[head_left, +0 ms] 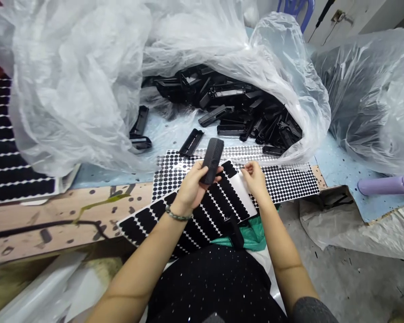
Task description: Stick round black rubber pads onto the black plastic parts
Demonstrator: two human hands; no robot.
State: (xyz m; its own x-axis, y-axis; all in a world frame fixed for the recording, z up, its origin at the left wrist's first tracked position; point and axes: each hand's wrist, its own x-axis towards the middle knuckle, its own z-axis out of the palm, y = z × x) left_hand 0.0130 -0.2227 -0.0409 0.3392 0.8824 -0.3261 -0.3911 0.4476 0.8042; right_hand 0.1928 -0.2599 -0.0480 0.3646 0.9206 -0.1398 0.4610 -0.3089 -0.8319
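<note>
My left hand (194, 184) grips an oblong black plastic piece (212, 154), its textured face turned up. Beneath it a sheet of black oblong stickers (191, 215) slants across the table's front edge toward my lap. My right hand (255, 179) is closed in a pinch beside the bare white strip (242, 190) at that sheet's right end; whatever its fingertips hold is too small to make out. Sheets of small black dots (283, 181) lie under and behind both hands. Just past my left hand rests a loose black plastic casing (191, 142), hollow side up.
Many black casings (229, 92) spill from a large clear plastic bag (195, 49). More sticker sheets (6, 152) are stacked at left. A purple bottle (385, 185) lies at right near another filled bag (377, 98). A black cable (50, 228) runs along the table's front edge.
</note>
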